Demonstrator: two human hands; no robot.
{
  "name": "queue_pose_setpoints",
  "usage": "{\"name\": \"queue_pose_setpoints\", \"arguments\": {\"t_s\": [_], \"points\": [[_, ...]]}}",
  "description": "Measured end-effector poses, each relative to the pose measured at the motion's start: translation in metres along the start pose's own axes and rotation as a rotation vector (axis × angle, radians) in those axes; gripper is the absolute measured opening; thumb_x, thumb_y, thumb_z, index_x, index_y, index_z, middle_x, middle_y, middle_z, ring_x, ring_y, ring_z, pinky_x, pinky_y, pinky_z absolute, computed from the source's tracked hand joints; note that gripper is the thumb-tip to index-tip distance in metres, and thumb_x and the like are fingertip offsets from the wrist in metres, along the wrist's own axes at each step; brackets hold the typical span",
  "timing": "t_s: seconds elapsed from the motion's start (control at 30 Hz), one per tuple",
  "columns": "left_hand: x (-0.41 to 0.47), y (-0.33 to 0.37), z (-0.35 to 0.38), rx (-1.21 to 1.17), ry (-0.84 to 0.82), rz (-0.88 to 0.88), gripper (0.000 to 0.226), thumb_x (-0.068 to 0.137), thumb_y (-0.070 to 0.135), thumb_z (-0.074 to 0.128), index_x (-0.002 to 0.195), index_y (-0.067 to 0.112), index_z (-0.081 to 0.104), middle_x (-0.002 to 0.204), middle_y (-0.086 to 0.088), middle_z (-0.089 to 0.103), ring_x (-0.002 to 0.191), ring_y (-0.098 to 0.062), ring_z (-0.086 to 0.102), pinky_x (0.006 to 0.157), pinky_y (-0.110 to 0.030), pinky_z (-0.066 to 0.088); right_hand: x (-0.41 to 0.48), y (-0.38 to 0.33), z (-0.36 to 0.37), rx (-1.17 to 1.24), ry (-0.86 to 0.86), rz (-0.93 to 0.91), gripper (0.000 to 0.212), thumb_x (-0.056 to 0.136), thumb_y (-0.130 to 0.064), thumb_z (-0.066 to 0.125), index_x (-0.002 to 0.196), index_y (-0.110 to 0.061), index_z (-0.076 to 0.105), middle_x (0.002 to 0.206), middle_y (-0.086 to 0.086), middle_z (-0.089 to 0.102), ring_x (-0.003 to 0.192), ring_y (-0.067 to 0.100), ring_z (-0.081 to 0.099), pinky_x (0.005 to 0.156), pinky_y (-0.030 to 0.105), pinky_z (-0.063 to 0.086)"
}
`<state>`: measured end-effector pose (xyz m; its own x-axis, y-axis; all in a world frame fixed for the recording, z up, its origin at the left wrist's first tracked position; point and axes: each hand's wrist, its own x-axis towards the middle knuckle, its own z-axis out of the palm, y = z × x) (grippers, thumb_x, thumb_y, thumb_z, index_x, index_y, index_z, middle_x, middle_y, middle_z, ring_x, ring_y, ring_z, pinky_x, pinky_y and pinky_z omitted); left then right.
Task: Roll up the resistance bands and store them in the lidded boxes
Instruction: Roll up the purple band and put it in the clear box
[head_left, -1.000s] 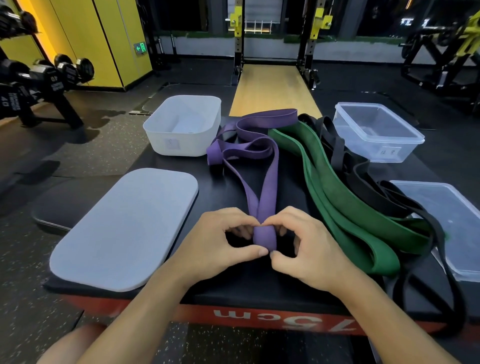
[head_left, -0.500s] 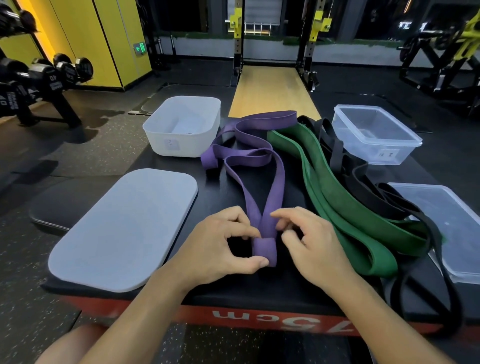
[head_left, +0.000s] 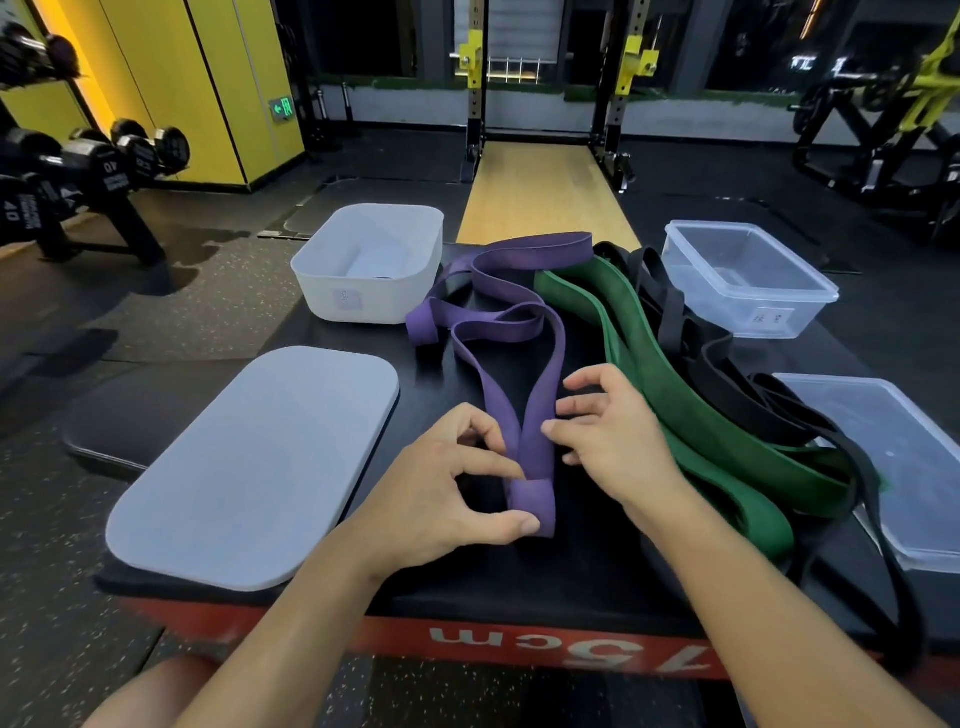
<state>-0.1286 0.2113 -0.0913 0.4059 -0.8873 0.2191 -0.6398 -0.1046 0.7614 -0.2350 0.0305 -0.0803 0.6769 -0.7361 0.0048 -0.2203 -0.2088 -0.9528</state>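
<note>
A purple band (head_left: 540, 395) lies along the black box top, its near end turned into a small roll (head_left: 532, 506). My left hand (head_left: 441, 499) pinches that roll between thumb and fingers. Just right of the band, my right hand (head_left: 608, 436) hovers with spread fingers, its fingertips touching the band's edge. A wide green band (head_left: 691, 410) and thin black bands (head_left: 737, 384) lie in a heap to the right. An open white box (head_left: 369, 262) stands at the back left and an open clear box (head_left: 748, 278) at the back right.
A grey lid (head_left: 249, 467) lies at the front left. A clear lid (head_left: 898, 457) lies at the right edge under black bands. The platform's red front edge (head_left: 519, 644) is close to me. A dumbbell rack (head_left: 78, 176) stands on the floor to the left.
My right hand has let go of the roll and lifted away to the right with fingers spread. The left hand keeps pinching the rolled end. The band's far loops shifted slightly.
</note>
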Motion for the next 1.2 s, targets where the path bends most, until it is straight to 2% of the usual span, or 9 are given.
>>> {"name": "queue_pose_setpoints", "arguments": {"t_s": [0.13, 0.33, 0.5, 0.57, 0.63, 0.73, 0.83, 1.03, 1.2], "points": [[0.001, 0.000, -0.001, -0.007, -0.017, -0.016, 0.031, 0.073, 0.049, 0.088, 0.099, 0.034, 0.082, 0.116, 0.012, 0.051, 0.119, -0.015, 0.057, 0.102, -0.029, 0.047, 0.004, -0.007, -0.003, -0.010, -0.078, 0.071, 0.044, 0.087, 0.001, 0.075, 0.117, -0.020, 0.051, 0.088, 0.011, 0.073, 0.062, 0.015, 0.066, 0.049, 0.022, 0.048], [0.002, -0.001, -0.002, 0.010, -0.018, -0.008, 0.034, 0.073, 0.049, 0.089, 0.102, 0.033, 0.082, 0.119, 0.015, 0.049, 0.123, -0.012, 0.053, 0.104, -0.019, 0.042, -0.003, 0.003, 0.013, 0.137, -0.117, -0.092, 0.028, 0.091, 0.003, 0.072, 0.106, -0.020, 0.064, 0.076, -0.003, 0.073, 0.058, 0.009, 0.061, 0.056, 0.023, 0.051], [0.001, 0.000, -0.004, 0.070, -0.032, -0.015, 0.033, 0.076, 0.045, 0.091, 0.106, 0.035, 0.082, 0.112, 0.016, 0.045, 0.118, -0.004, 0.040, 0.096, -0.002, 0.028, 0.001, 0.006, 0.015, 0.083, -0.205, -0.176, 0.032, 0.094, -0.001, 0.070, 0.100, -0.032, 0.069, 0.093, -0.004, 0.070, 0.066, 0.004, 0.058, 0.059, 0.022, 0.049], [0.001, 0.001, -0.003, 0.079, -0.027, -0.007, 0.031, 0.078, 0.044, 0.089, 0.107, 0.034, 0.082, 0.108, 0.016, 0.047, 0.113, -0.005, 0.044, 0.093, -0.004, 0.030, 0.006, 0.006, 0.015, -0.048, -0.197, -0.208, 0.036, 0.092, -0.002, 0.072, 0.095, -0.038, 0.071, 0.098, -0.008, 0.066, 0.062, 0.002, 0.056, 0.060, 0.023, 0.051], [0.002, 0.002, -0.003, 0.058, -0.028, -0.010, 0.029, 0.080, 0.041, 0.088, 0.106, 0.030, 0.082, 0.109, 0.014, 0.052, 0.112, -0.008, 0.051, 0.092, -0.007, 0.034, 0.009, 0.003, 0.013, -0.015, -0.235, -0.171, 0.034, 0.091, -0.001, 0.074, 0.094, -0.034, 0.073, 0.092, -0.005, 0.066, 0.060, 0.002, 0.057, 0.058, 0.022, 0.052], [0.001, 0.001, -0.002, 0.016, -0.022, 0.000, 0.030, 0.080, 0.039, 0.089, 0.107, 0.026, 0.083, 0.109, 0.013, 0.059, 0.109, -0.012, 0.060, 0.091, -0.012, 0.042, 0.012, 0.000, 0.009, 0.147, -0.296, -0.067, 0.019, 0.091, -0.001, 0.075, 0.098, -0.019, 0.073, 0.078, -0.004, 0.070, 0.060, 0.006, 0.059, 0.057, 0.021, 0.052], [0.000, -0.001, -0.001, 0.015, 0.013, 0.003, 0.038, 0.074, 0.052, 0.085, 0.106, 0.031, 0.082, 0.101, 0.011, 0.057, 0.099, -0.014, 0.061, 0.086, -0.017, 0.046, 0.012, 0.002, 0.009, 0.152, -0.296, -0.069, 0.007, 0.095, -0.002, 0.069, 0.101, -0.005, 0.066, 0.075, 0.002, 0.068, 0.062, 0.010, 0.058, 0.058, 0.024, 0.053], [-0.004, 0.000, 0.001, 0.028, 0.037, 0.051, 0.029, 0.074, 0.047, 0.085, 0.100, 0.034, 0.082, 0.072, 0.011, 0.061, 0.071, -0.016, 0.061, 0.066, -0.020, 0.044, 0.011, -0.001, 0.009, 0.169, -0.324, -0.085, 0.008, 0.098, -0.004, 0.065, 0.096, -0.010, 0.061, 0.069, -0.002, 0.065, 0.067, 0.015, 0.058, 0.062, 0.028, 0.055], [-0.007, 0.002, 0.000, -0.009, 0.034, 0.054, 0.022, 0.074, 0.043, 0.085, 0.091, 0.030, 0.082, 0.067, 0.009, 0.064, 0.064, -0.018, 0.062, 0.060, -0.025, 0.048, 0.011, -0.003, 0.020, 0.137, -0.313, -0.121, 0.007, 0.098, -0.003, 0.066, 0.100, -0.006, 0.059, 0.072, 0.004, 0.064, 0.065, 0.018, 0.059, 0.061, 0.030, 0.057]]}}
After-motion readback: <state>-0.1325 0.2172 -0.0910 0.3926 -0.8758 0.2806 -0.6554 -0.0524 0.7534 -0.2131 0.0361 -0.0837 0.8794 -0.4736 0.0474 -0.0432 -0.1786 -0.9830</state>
